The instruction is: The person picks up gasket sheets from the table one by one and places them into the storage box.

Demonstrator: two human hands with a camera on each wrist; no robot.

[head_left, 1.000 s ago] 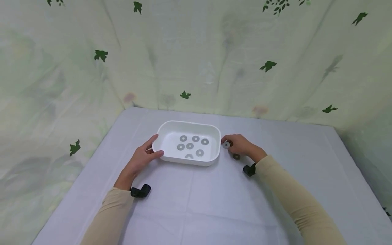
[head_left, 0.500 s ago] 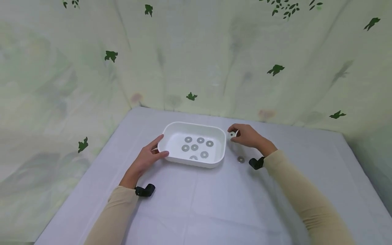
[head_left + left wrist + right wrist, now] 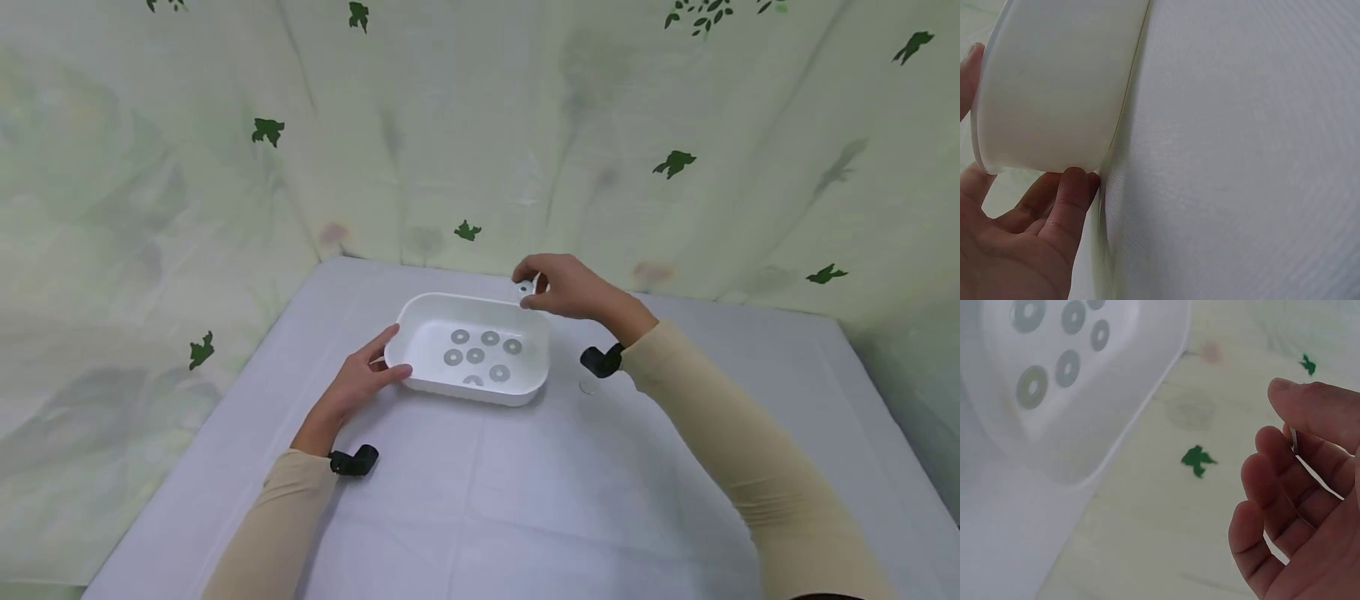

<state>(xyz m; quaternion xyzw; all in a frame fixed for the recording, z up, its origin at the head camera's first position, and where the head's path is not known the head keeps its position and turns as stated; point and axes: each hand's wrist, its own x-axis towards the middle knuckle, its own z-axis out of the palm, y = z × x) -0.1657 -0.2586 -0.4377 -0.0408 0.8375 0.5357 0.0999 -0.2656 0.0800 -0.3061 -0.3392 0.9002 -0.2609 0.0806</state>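
A white rectangular tray point(image 3: 422, 351) with rounded corners sits on the table, and several flat grey washers point(image 3: 475, 356) lie apart on its floor. At its left end my left hand point(image 3: 352, 389) holds the tray, thumb at the near side and fingers at the far left. In the left wrist view, fingertips point(image 3: 1072, 181) touch the tray's outer wall. My right hand point(image 3: 573, 287) is raised over the tray's far right corner, pinching a washer point(image 3: 525, 289) between thumb and fingers. The right wrist view shows only a thin edge of that washer point(image 3: 1294, 440).
One more washer point(image 3: 588, 386) lies on the white tablecloth point(image 3: 540, 483) right of the tray, partly hidden by the right wrist camera point(image 3: 602, 362). A pale curtain point(image 3: 480, 125) with green leaf and bird shapes hangs behind the table.
My right hand has lifted a washer from beside the tray and carried it up and left to the far right corner. The left hand keeps holding the tray.
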